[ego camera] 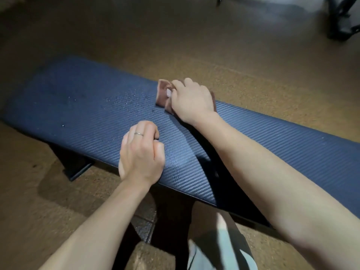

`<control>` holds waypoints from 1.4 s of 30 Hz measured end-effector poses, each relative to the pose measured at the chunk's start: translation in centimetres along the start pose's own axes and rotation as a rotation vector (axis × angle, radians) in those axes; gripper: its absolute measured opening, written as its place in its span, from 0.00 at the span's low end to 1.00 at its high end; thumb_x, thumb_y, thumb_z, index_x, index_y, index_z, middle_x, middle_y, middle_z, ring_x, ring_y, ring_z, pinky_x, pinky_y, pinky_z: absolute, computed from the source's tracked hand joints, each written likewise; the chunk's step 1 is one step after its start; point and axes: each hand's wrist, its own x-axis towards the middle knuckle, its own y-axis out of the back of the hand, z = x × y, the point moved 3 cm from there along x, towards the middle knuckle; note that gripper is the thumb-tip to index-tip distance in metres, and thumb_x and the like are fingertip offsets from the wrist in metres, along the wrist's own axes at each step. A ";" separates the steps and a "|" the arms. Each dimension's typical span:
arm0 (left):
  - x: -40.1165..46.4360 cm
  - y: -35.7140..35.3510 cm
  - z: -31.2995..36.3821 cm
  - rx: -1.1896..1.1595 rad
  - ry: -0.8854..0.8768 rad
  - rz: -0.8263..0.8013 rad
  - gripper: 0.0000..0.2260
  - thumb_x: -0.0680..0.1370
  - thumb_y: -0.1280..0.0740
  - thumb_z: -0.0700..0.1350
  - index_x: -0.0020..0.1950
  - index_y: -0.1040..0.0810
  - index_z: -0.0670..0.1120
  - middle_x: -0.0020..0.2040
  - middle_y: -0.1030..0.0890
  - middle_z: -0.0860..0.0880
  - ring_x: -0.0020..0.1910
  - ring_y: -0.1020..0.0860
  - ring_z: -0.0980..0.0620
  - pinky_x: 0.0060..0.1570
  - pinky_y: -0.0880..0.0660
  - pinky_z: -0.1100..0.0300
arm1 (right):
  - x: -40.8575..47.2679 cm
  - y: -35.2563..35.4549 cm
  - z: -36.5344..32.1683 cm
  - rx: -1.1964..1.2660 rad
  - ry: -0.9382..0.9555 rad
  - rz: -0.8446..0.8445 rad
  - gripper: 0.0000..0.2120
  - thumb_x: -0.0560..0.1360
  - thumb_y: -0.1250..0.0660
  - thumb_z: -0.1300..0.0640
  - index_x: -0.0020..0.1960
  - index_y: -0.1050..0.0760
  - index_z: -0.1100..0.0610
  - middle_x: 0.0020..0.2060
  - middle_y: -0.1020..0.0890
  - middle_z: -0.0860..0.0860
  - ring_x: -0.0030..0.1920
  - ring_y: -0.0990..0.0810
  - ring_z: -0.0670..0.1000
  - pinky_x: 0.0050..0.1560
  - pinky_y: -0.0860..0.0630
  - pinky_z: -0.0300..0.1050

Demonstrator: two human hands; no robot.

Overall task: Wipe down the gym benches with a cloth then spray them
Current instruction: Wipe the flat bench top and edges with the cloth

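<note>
The right hand (190,100) presses the brown cloth (162,94) on the blue counter (272,133) at its far edge, droplets (128,103) at nine o'clock still unwiped, while the left hand (141,151) rests curled, empty.

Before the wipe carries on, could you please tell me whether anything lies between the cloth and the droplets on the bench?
Nothing visible does: bare blue textured bench pad separates the brown cloth under the right hand from the droplets.
</note>
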 end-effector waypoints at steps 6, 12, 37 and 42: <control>-0.1 0.0 0.1 -0.010 -0.005 -0.014 0.03 0.73 0.41 0.42 0.46 0.30 0.46 0.47 0.26 0.51 0.47 0.29 0.48 0.54 0.31 0.51 | -7.4 1.8 10.9 -0.080 -0.253 0.043 0.21 0.83 0.50 0.49 0.64 0.22 0.56 0.54 0.20 0.61 0.53 0.20 0.65 0.57 0.28 0.57; 0.1 -0.3 0.0 -0.047 -0.017 -0.003 0.01 0.75 0.40 0.43 0.44 0.30 0.47 0.45 0.26 0.51 0.45 0.30 0.49 0.52 0.32 0.52 | -2.2 0.2 1.4 -0.135 -0.192 0.038 0.21 0.83 0.50 0.50 0.60 0.22 0.59 0.57 0.19 0.60 0.54 0.20 0.64 0.56 0.29 0.57; 6.8 6.3 -15.8 0.197 -0.208 -0.153 0.03 0.80 0.37 0.44 0.48 0.29 0.46 0.52 0.26 0.42 0.51 0.30 0.38 0.53 0.33 0.43 | -16.5 -1.4 -13.5 -0.001 -0.294 0.091 0.23 0.83 0.43 0.48 0.76 0.28 0.51 0.77 0.31 0.55 0.78 0.36 0.56 0.78 0.41 0.57; 6.8 6.3 -15.5 0.194 -0.208 -0.156 0.04 0.80 0.38 0.45 0.49 0.28 0.45 0.53 0.25 0.42 0.52 0.29 0.38 0.53 0.33 0.43 | -22.4 0.5 -6.4 -0.099 -0.618 0.127 0.23 0.83 0.47 0.48 0.76 0.28 0.51 0.77 0.30 0.53 0.78 0.35 0.56 0.78 0.40 0.57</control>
